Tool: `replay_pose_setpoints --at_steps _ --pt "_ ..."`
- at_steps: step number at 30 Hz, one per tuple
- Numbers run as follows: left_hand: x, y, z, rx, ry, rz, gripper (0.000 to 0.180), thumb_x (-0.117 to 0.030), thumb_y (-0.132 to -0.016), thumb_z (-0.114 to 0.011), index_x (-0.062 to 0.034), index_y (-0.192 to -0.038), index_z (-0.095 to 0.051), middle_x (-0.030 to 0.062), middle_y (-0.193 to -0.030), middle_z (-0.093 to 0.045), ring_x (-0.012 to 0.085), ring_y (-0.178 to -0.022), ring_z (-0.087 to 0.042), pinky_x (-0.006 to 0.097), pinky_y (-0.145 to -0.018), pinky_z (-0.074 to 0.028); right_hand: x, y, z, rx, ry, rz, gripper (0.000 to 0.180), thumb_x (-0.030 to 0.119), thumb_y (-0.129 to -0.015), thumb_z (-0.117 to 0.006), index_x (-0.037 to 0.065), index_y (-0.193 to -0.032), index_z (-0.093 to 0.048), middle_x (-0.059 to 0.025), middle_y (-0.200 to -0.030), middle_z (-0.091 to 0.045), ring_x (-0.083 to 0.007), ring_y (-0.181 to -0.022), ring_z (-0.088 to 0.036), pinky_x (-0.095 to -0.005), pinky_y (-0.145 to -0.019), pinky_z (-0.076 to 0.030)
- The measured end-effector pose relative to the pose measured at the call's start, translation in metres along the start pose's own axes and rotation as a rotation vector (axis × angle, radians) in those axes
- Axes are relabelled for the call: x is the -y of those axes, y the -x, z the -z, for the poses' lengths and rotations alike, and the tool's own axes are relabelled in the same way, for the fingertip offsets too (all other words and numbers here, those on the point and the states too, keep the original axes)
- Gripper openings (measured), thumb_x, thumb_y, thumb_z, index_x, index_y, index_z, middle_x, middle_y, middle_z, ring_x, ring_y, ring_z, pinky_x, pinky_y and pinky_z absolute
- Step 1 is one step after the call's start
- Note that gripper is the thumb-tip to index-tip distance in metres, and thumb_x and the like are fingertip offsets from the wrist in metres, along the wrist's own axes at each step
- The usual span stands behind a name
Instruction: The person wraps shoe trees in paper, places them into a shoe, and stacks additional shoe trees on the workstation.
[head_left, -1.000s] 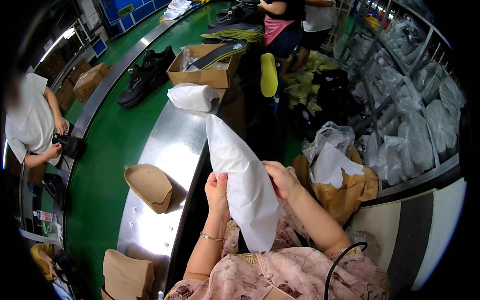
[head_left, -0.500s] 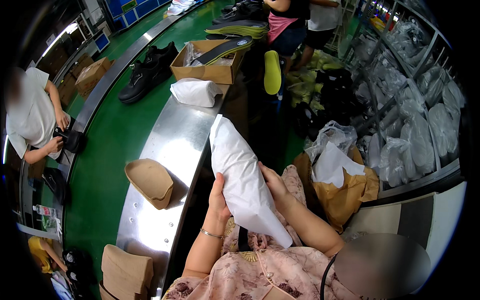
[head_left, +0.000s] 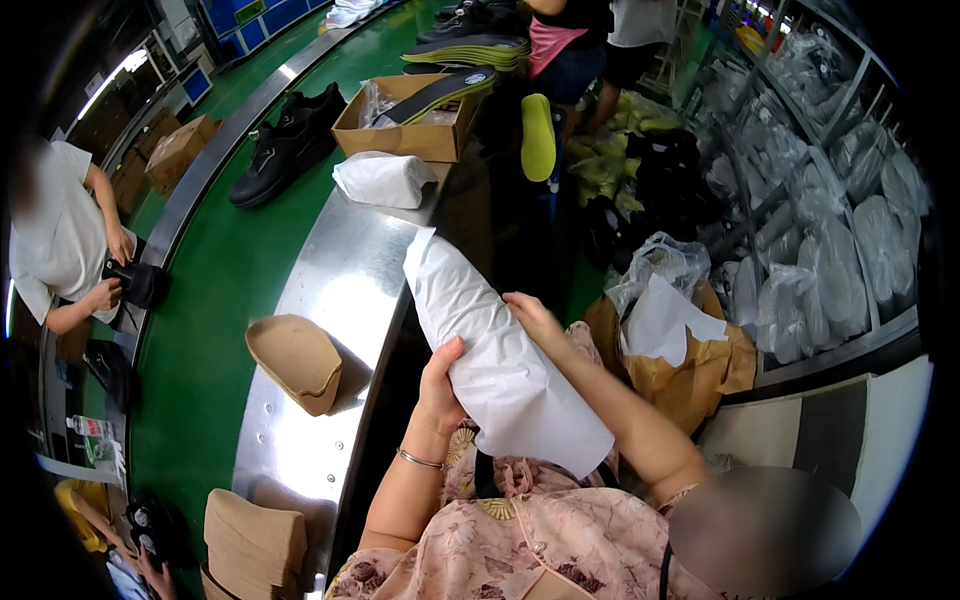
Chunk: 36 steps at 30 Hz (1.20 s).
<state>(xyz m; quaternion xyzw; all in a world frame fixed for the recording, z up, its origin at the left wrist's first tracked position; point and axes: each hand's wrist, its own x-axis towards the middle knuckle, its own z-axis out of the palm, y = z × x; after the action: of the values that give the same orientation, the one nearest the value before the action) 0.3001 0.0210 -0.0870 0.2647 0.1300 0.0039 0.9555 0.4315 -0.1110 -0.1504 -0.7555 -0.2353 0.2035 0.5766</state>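
One long, tapering bundle of creased white paper (head_left: 510, 375) is slanting in front of the wearer's pink floral garment (head_left: 495, 525), just right of a curved, shiny metal ledge (head_left: 330, 255). The left hand (head_left: 440, 385) is gripping its left side, thumb lying over the paper. The right hand (head_left: 535, 318) is touching its right edge with the fingers; part of that hand is hiding behind the paper, so how tightly it is closing cannot be told. One silver bangle (head_left: 421, 460) is circling the left wrist.

Two moulded brown cardboard forms are resting on the ledge: one hollow and rounded (head_left: 297, 365), one blocky (head_left: 255, 540). Beyond them, one smaller white paper bundle (head_left: 380, 180) is sitting near one open brown cardboard box (head_left: 395, 143), where one black insole with a yellow-green edge (head_left: 440, 95) is leaning. Two black shoes (head_left: 280, 155) are standing together on a green belt (head_left: 190, 400). Across it, one co-worker in white (head_left: 65, 225) is handling one black shoe (head_left: 145, 283) with two hands.
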Motion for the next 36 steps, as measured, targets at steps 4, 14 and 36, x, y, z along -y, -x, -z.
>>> replay_pose_setpoints --at_steps 4,14,36 --pt "-0.017 -0.008 0.004 -0.034 0.013 -0.103 0.057 -0.037 -0.087 -0.054 0.0046 -0.124 -0.045 0.0186 -0.118 -0.056 0.0284 -0.107 -0.057 0.039 -0.095 -0.044 0.093 0.025 0.062 0.410 -0.377 -0.262 0.086 0.039 -0.083 -0.066 0.009 -0.145 -0.015 -0.0174 -0.123 -0.049 -0.0222 -0.111 -0.050 -0.0357 -0.093 -0.041" --pt "-0.017 -0.024 -0.018 -0.140 -0.029 -0.165 0.048 -0.040 -0.090 -0.051 -0.0014 -0.117 -0.050 0.0133 -0.113 -0.058 0.0253 -0.104 -0.058 0.038 -0.093 -0.045 0.093 0.056 0.030 0.114 0.252 0.131 0.082 0.010 -0.073 -0.066 0.003 -0.142 -0.022 -0.0233 -0.119 -0.053 -0.0339 -0.108 -0.054 -0.0370 -0.090 -0.043" --pt "0.006 -0.046 -0.024 -0.307 0.285 -0.429 0.053 -0.048 -0.090 -0.040 -0.0048 -0.118 -0.049 0.0120 -0.115 -0.058 0.0275 -0.107 -0.056 0.043 -0.095 -0.043 0.079 0.064 -0.037 -0.509 0.027 0.374 0.030 -0.005 -0.085 -0.055 -0.006 -0.115 -0.049 -0.0104 -0.121 -0.044 -0.0131 -0.092 -0.055 -0.0233 -0.073 -0.049"
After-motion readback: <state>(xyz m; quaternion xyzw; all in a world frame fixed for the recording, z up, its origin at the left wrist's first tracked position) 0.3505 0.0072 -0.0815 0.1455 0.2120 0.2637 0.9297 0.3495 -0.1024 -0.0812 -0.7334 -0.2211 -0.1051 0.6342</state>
